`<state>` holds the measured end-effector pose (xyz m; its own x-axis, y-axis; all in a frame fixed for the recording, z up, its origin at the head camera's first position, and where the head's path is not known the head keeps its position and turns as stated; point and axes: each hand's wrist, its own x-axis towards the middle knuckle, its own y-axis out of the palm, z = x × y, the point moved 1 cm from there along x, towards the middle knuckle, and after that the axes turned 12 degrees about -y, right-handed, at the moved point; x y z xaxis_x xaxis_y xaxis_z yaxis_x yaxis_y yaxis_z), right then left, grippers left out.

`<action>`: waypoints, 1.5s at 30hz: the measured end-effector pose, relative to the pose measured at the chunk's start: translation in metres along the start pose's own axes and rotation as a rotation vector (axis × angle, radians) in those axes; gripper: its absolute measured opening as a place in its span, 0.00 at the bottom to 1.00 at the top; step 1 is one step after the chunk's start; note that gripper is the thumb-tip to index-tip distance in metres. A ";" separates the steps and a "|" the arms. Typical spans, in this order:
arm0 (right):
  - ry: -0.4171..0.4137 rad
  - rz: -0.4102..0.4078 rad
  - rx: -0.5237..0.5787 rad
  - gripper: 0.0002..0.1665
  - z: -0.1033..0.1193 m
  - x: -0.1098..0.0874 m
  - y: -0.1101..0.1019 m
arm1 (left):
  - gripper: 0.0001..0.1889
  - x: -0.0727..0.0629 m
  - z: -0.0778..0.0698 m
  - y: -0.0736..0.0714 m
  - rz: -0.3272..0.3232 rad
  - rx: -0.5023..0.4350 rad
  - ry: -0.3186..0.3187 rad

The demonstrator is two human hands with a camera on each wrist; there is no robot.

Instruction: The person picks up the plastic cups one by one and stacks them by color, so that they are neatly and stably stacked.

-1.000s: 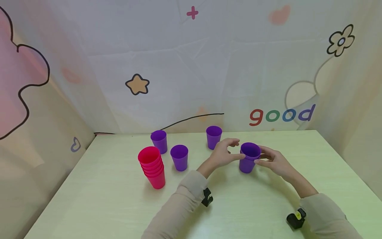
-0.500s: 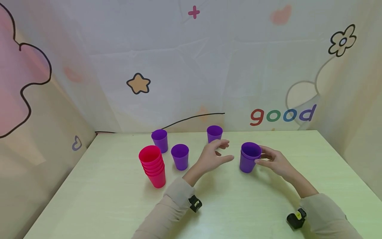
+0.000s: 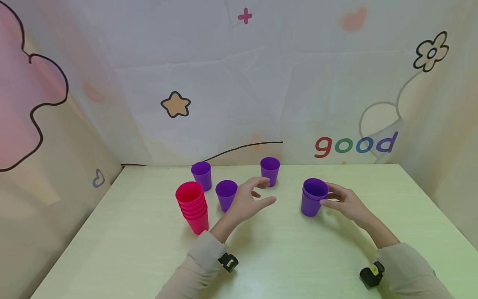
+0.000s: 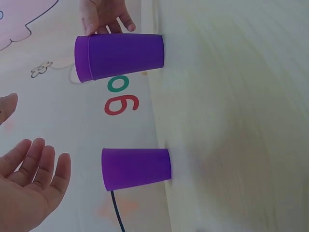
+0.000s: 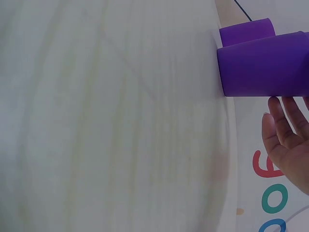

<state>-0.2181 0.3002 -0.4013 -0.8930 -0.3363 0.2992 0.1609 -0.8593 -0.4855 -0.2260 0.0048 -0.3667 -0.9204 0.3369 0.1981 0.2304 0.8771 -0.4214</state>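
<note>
My right hand (image 3: pixel 345 203) holds the side of two nested purple cups (image 3: pixel 310 203) standing upright on the table, thumb in front near the upper rim and fingers behind. In the left wrist view the nested cups (image 4: pixel 125 55) show a doubled rim. My left hand (image 3: pixel 246 201) is in the air with nothing in it, fingers loosely bent and thumb apart. It partly covers a single purple cup (image 3: pixel 225 193). Just beyond its fingertips stands another purple cup (image 3: pixel 270 168), also seen in the left wrist view.
A leaning-looking stack of several red cups (image 3: pixel 194 211) stands at the left, with a purple cup (image 3: pixel 201 176) behind it. The pale table (image 3: pixel 291 257) ends at a printed cloth backdrop (image 3: pixel 224 83) at the back.
My left hand has drawn away leftward from the nested purple cups and now overlaps the single cup at centre left. My right hand has stayed on the nested cups.
</note>
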 end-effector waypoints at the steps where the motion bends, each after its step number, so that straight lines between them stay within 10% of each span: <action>1: 0.001 0.001 0.001 0.34 0.000 0.000 0.000 | 0.23 -0.002 0.001 -0.002 -0.006 -0.009 0.005; 25: -0.002 0.001 -0.006 0.34 0.001 -0.002 -0.002 | 0.27 -0.018 0.005 -0.029 -0.473 0.071 -0.072; 45: -0.004 0.004 -0.002 0.34 0.003 0.000 0.000 | 0.36 -0.008 0.031 -0.028 -0.492 0.044 -0.298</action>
<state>-0.2172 0.2991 -0.3990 -0.8908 -0.3413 0.3001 0.1637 -0.8570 -0.4885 -0.2344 -0.0333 -0.3835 -0.9666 -0.2236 0.1253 -0.2549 0.8892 -0.3800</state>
